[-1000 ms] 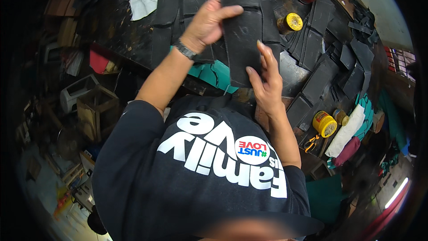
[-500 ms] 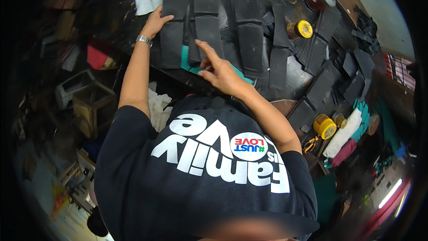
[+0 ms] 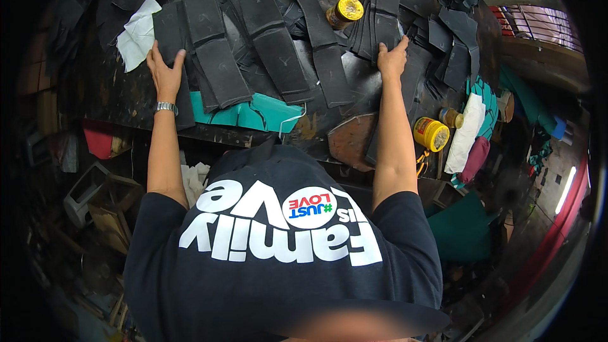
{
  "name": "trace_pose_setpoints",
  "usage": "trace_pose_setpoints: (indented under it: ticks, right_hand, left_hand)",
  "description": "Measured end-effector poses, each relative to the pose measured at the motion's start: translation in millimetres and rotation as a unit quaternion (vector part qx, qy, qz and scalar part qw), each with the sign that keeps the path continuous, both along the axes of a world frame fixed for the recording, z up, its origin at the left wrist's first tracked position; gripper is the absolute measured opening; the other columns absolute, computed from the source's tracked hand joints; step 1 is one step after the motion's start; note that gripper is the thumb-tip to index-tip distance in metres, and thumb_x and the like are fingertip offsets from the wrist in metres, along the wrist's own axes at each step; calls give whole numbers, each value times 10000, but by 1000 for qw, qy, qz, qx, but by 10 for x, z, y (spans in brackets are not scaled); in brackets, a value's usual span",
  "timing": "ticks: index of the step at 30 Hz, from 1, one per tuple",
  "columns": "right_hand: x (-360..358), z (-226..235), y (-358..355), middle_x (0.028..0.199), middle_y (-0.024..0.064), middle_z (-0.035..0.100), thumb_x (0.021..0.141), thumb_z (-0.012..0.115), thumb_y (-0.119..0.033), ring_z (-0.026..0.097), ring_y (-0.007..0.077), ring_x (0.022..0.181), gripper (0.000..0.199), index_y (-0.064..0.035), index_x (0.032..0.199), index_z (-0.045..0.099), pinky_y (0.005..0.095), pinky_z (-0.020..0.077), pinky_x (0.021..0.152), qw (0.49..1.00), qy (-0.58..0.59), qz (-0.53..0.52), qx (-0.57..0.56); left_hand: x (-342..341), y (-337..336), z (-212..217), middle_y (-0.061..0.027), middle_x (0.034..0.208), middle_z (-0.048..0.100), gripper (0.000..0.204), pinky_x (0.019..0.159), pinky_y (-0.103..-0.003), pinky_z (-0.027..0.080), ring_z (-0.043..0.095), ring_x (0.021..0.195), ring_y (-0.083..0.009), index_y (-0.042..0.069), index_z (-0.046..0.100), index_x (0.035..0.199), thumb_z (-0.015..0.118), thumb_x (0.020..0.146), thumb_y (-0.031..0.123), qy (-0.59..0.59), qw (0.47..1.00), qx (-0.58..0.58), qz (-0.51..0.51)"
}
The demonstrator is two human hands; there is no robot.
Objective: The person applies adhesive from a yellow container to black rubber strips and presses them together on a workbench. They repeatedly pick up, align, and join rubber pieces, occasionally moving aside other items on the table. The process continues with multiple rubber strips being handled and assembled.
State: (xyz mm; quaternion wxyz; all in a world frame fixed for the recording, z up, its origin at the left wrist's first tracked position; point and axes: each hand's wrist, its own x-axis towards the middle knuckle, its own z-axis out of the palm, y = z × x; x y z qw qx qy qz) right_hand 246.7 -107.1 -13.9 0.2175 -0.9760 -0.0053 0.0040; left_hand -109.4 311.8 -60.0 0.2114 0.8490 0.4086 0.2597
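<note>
My left hand (image 3: 166, 77) lies with thumb and fingers spread across a long black strip (image 3: 170, 30), flat on the worktable at left. Farther right, my right hand (image 3: 392, 61) has its thumb and fingers at either side of the near end of a black strip (image 3: 387, 22), part of a fanned pile; its fingertips are partly hidden. Between my hands lie several rows of black rectangular pieces (image 3: 227, 73), overlapping end to end, some with pale marks. A teal sheet (image 3: 269, 114) shows from under their near ends.
A white cloth (image 3: 139, 33) lies left of my left hand. A yellow-lidded jar (image 3: 345, 12) stands among the strips. At the right are a yellow tub (image 3: 432, 133), a small jar (image 3: 451, 118) and a white roll (image 3: 465, 133). A brown board (image 3: 351, 142) rests by the table's front edge.
My right hand has moved from above the middle pieces to the pile at right. My left hand has come nearer on the leftmost strip. The view has shifted, showing more teal sheet.
</note>
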Motion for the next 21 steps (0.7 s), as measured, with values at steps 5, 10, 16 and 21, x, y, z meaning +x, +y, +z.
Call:
trace_pose_setpoints:
  ticks: [5,10,16,21]
  right_hand:
    - [38,-40,-22,1311,287,544,796,797,-203,511,467,1240,881,-136,1513,290,525,438,1036,1000,17,8,-17]
    - [131,-77,-62,1360,277,512,754,828,-196,505,459,1251,927,-153,1513,297,519,431,1050,1000,24,3,-16]
    - [351,-183,-144,1360,221,575,716,839,-167,505,435,1283,902,-144,1489,375,472,426,1071,997,76,17,11]
    - [184,18,-50,1307,202,606,715,795,-85,584,393,1165,846,-130,1468,412,465,458,1015,999,-13,36,-6]
  left_hand:
    - [-52,-82,-25,-256,1529,284,883,1128,-558,306,331,1395,-447,108,347,1515,788,821,431,39,999,-14,-36]
    - [94,-225,208,-247,1521,305,837,1112,-578,307,362,1378,-445,106,396,1483,773,827,462,8,999,31,19]
    - [592,-697,757,-170,1456,432,450,1098,-433,396,457,1325,-357,150,645,1272,777,845,199,-127,987,32,-92]
    - [1092,-1202,1041,-100,1268,613,294,1005,-356,486,590,1191,-252,112,709,1168,724,875,125,-219,938,-127,-235]
